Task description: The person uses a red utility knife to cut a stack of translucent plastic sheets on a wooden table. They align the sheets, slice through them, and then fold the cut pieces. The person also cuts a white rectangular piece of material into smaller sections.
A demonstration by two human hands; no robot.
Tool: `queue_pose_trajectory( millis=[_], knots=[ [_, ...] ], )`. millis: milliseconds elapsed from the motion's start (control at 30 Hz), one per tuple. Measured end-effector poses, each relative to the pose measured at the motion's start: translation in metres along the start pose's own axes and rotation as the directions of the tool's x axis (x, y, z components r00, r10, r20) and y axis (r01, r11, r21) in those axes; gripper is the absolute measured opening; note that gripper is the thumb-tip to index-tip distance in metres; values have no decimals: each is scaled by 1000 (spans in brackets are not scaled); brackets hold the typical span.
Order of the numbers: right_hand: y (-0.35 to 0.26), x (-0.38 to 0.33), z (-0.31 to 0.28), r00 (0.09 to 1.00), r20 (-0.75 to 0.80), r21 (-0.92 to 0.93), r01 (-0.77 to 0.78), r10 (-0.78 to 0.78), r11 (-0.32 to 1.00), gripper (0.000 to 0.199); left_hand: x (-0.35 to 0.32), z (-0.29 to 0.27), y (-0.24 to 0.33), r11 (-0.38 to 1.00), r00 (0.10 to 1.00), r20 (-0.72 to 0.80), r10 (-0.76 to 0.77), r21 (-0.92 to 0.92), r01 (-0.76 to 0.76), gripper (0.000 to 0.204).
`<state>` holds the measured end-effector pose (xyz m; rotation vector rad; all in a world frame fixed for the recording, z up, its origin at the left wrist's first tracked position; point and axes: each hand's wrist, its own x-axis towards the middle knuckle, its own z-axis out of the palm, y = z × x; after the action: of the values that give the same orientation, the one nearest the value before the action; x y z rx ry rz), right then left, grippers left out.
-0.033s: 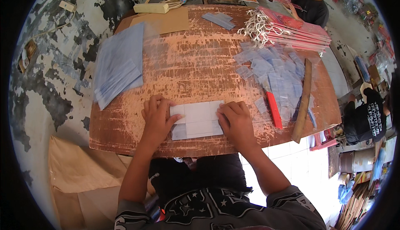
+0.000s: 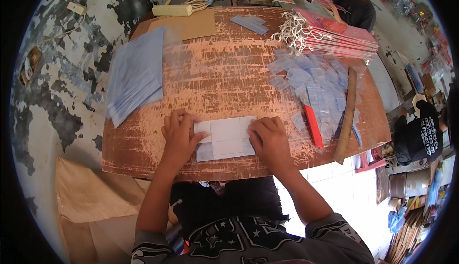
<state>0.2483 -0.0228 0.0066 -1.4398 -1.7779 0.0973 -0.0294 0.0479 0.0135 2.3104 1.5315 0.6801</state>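
A white card [image 2: 225,133] ruled with thin lines lies near the front edge of the table. Bluish clear plastic [image 2: 204,152] shows beneath its lower left part. My left hand [image 2: 179,130] grips the card's left end, with the thumb on top and the fingers bent at the far corner. At the right end, my right hand [image 2: 268,135] pinches the edge between thumb and curled fingers. Whether the plastic is also between the fingers is hidden.
Clear plastic sheets [image 2: 138,58] are stacked at left. On the right lie small plastic pieces [image 2: 311,80], a red strip-shaped tool [image 2: 313,126], a wooden strip [image 2: 346,115] and red corded bags [image 2: 344,39]. Two people sit beyond, one far right, one at back. Brown cardboard [image 2: 198,25] lies behind.
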Motion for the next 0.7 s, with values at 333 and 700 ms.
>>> queue_pose_trajectory(
  millis=[333,700],
  knots=[
    [-2,1,-3,1000,14,-20,8,-7,1000,10,7,-5,-3,999,997,62,-34,-26,35,49],
    [-1,0,-3,1000,-10,-25,15,-16,1000,11,3,-4,-1,994,998,25,-61,-86,63,45]
  ],
)
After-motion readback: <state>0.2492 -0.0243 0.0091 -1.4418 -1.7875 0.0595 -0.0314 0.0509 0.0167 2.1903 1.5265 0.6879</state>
